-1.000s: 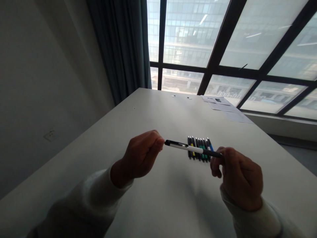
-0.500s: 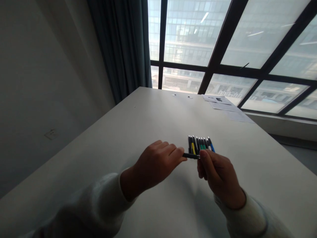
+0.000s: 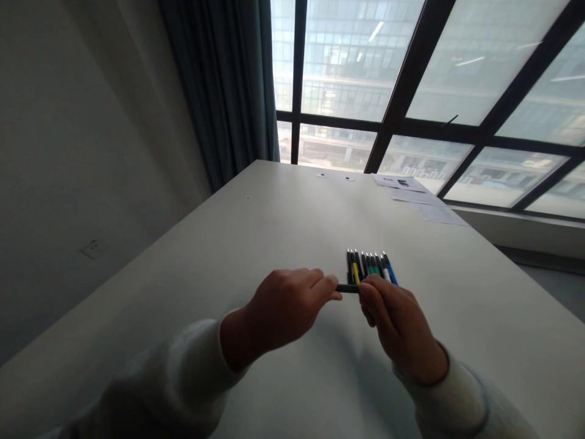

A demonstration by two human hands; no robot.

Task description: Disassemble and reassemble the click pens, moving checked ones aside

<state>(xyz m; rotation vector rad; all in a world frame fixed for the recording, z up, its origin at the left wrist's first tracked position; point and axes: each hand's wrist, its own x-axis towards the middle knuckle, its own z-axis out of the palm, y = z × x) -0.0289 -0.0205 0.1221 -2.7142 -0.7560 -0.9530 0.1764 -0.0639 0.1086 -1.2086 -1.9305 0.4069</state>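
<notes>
The left hand (image 3: 286, 311), fingers curled closed, grips one end of a pen (image 3: 348, 288), held crosswise above the desk (image 3: 292, 219) near a row of pens (image 3: 372, 266); the right hand (image 3: 402, 320) pinches the other end.

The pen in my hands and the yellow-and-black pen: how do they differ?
The held pen is gripped by your left hand and right hand; the yellow-and-black pen lies on the table. The held pen runs sideways; the yellow-and-black pen points away from you. The held pen's visible part is black; the yellow-and-black pen also shows yellow. Both show black.
</notes>
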